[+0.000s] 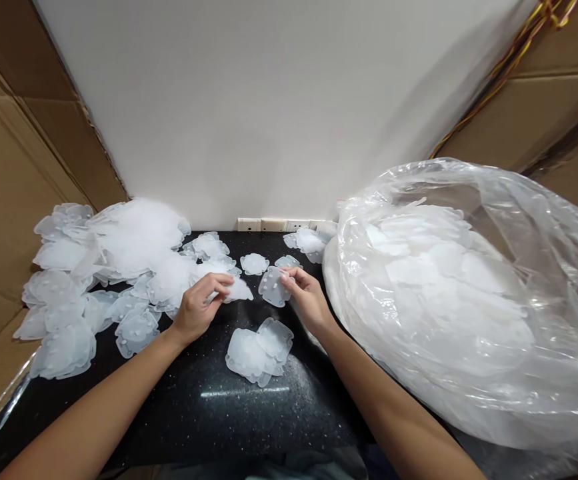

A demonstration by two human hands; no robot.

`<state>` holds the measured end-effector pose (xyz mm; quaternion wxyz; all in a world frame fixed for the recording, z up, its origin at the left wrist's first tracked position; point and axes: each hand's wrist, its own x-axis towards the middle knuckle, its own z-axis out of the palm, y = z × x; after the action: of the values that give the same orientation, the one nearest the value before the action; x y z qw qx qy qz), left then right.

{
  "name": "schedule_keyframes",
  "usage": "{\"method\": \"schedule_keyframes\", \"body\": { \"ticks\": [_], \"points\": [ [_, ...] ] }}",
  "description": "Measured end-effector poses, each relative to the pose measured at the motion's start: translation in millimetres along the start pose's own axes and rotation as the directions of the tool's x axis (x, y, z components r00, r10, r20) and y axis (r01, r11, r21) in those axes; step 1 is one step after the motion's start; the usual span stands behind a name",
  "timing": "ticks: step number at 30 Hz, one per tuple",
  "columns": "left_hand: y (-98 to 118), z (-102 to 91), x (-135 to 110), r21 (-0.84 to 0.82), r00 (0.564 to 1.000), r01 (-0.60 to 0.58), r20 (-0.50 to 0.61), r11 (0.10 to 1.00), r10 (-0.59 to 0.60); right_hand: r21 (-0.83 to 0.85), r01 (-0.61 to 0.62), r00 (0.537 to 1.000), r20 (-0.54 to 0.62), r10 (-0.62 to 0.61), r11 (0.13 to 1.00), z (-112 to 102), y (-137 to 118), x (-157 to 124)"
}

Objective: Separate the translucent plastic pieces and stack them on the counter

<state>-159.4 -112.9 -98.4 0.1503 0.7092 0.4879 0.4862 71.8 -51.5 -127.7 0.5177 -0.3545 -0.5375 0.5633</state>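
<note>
Left hand [203,305]: over the desk, left of its middle; thumb and fingers pinched on a white sheet [239,290], which points toward the right hand. Whether one layer or several, cannot be told.

Right hand [309,300]: over the desk, right of its middle, near the bag; thumb and fingers closed on the right edge of a dotted sheet [271,288], translucent, with rounded corners and small raised bumps. The two held sheets are apart.

Desk [183,417]: black, speckled, glossy; far edge against a white wall [249,100].

Heap [136,230]: many like sheets, overlapping, spread along the desk's left edge and into the far left corner; tallest toward that corner, reaching rightward to the left hand.

Near pile [259,351]: several overlapping sheets, lying flat at the middle, between the hands and the near edge.

Small stack [255,264]: toward the far edge, between the hands.

Far pile [307,241]: by the far edge, just beside the bag.

Bag [433,383]: clear plastic, mouth open, along the right edge; filled with loose sheets [443,267].

Sockets [273,225]: in a row above the far edge.

Cardboard [9,160]: brown, upright, at left and right.

Wires [549,8]: yellow and reddish, upper right.
</note>
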Motion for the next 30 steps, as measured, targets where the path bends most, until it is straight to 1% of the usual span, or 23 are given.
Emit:
{"method": "schedule_keyframes", "body": {
  "ticks": [1, 2, 3, 4, 5, 6, 8, 10, 13, 16, 20, 23, 24, 25, 26, 27, 28, 29, 30],
  "points": [
    [-0.9, 0.7, -0.3, -0.051, 0.994, 0.107, 0.009, 0.993, -0.107, 0.062, -0.063, 0.998, 0.014, 0.063, 0.996, -1.1, 1.5, 1.0],
    [-1.7, 1.5, -0.5, -0.110, 0.974, 0.227, 0.028, 0.968, -0.226, 0.126, -0.127, 0.992, 0.027, 0.125, 0.984, -1.8, 2.9, 1.8],
    [-2.2, 2.3, -0.4, -0.173, 0.940, 0.342, 0.059, 0.923, -0.337, 0.184, -0.185, 0.983, 0.041, 0.181, 0.965, -2.3, 4.0, 2.4],
    [-2.3, 3.2, 0.0, -0.233, 0.901, 0.434, 0.100, 0.870, -0.422, 0.234, -0.236, 0.972, 0.060, 0.229, 0.943, -2.4, 4.7, 2.8],
    [-2.0, 4.1, 0.5, -0.281, 0.867, 0.498, 0.148, 0.820, -0.476, 0.272, -0.282, 0.960, 0.084, 0.269, 0.920, -2.3, 4.8, 2.9],
    [-1.2, 4.9, 1.2, -0.316, 0.843, 0.537, 0.190, 0.782, -0.503, 0.297, -0.323, 0.946, 0.114, 0.303, 0.899, -2.0, 4.3, 2.7],
    [1.5, 6.3, 2.4, -0.347, 0.820, 0.572, 0.248, 0.743, -0.515, 0.314, -0.393, 0.919, 0.174, 0.354, 0.864, -1.2, 2.4, 2.0],
    [4.7, 7.3, 2.9, -0.353, 0.811, 0.584, 0.283, 0.731, -0.512, 0.315, -0.427, 0.902, 0.213, 0.376, 0.847, -0.4, 0.0, 0.8],
    [8.0, 7.8, 2.5, -0.345, 0.807, 0.589, 0.308, 0.731, -0.505, 0.306, -0.441, 0.892, 0.252, 0.375, 0.844, 0.9, -2.2, -1.2],
    [8.2, 8.3, 1.4, -0.324, 0.813, 0.576, 0.321, 0.750, -0.486, 0.278, -0.447, 0.886, 0.272, 0.376, 0.850, 3.4, -2.0, -3.2],
    [6.7, 10.8, -0.3, -0.302, 0.832, 0.544, 0.317, 0.783, -0.455, 0.270, -0.463, 0.873, 0.306, 0.380, 0.844, 9.4, 0.0, -6.2],
    [7.3, 13.0, -2.0, -0.321, 0.830, 0.546, 0.336, 0.774, -0.446, 0.231, -0.433, 0.878, 0.329, 0.349, 0.872, 12.1, -0.9, -9.2],
    [7.8, 13.1, -2.4, -0.332, 0.826, 0.552, 0.348, 0.765, -0.444, 0.202, -0.421, 0.874, 0.351, 0.336, 0.884, 11.8, -2.4, -10.3],
    [8.2, 12.7, -2.6, -0.333, 0.825, 0.550, 0.355, 0.766, -0.439, 0.162, -0.414, 0.861, 0.390, 0.327, 0.896, 10.6, -4.6, -11.4],
    [8.2, 11.6, -2.6, -0.312, 0.835, 0.533, 0.344, 0.787, -0.429, 0.111, -0.408, 0.836, 0.444, 0.322, 0.906, 8.8, -7.5, -12.3],
    [7.8, 10.1, -2.2, -0.262, 0.859, 0.491, 0.307, 0.831, -0.411, 0.047, -0.393, 0.805, 0.500, 0.319, 0.918, 6.4, -10.8, -13.0],
    [6.6, 8.0, -1.5, -0.179, 0.894, 0.422, 0.245, 0.889, -0.375, -0.032, -0.357, 0.777, 0.545, 0.316, 0.934, 3.8, -14.1, -13.2],
    [4.6, 5.7, -0.5, -0.071, 0.933, 0.331, 0.177, 0.941, -0.315, -0.117, -0.291, 0.766, 0.566, 0.305, 0.949, 1.3, -16.8, -12.9],
    [1.8, 3.5, 0.5, 0.045, 0.964, 0.233, 0.121, 0.971, -0.237, -0.202, -0.195, 0.784, 0.555, 0.276, 0.960, -0.8, -18.4, -11.9]
  ]
}}
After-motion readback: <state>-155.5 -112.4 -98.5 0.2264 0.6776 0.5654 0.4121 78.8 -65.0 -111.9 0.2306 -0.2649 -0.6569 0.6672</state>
